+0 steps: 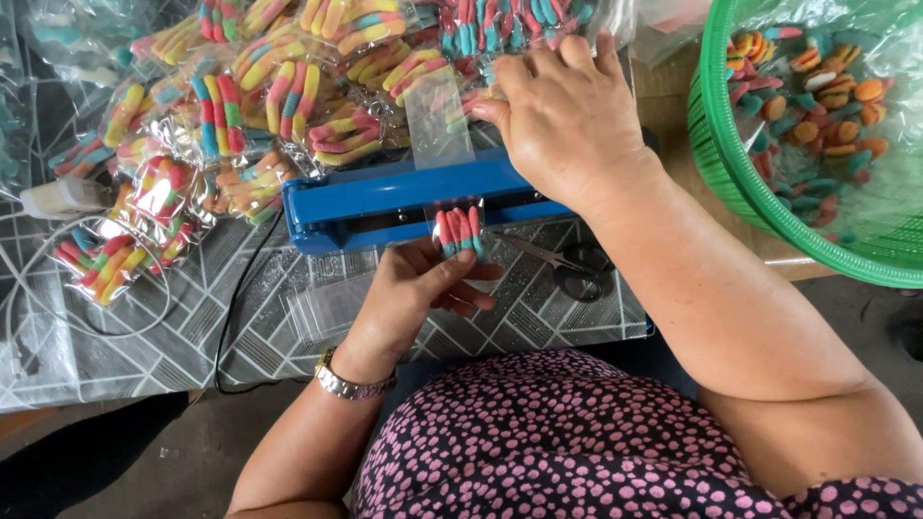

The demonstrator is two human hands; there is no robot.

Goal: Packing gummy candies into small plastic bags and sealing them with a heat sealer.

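The left hand [423,284] pinches a small clear bag [460,229] of red and blue gummy candy, holding its open top inside the blue sealer [385,200]. The right hand [567,120] lies flat with fingers together and pushes down on the sealer's bar. The little bag sits at the middle of the table [135,356], just at the sealer's front edge. At 11 o'clock a big pile of filled bags [279,86] looks done, so a lot of the work seems finished. At 2 o'clock a green basket [716,154] holds loose candy, so more seems left to pack. Flat empty bags [332,303] lie at 8 o'clock from the hand, and scissors [567,269] lie just right of it. The table's near edge is close to the person's lap. A white cord [58,288] loops at 9 o'clock, with some free room around it.
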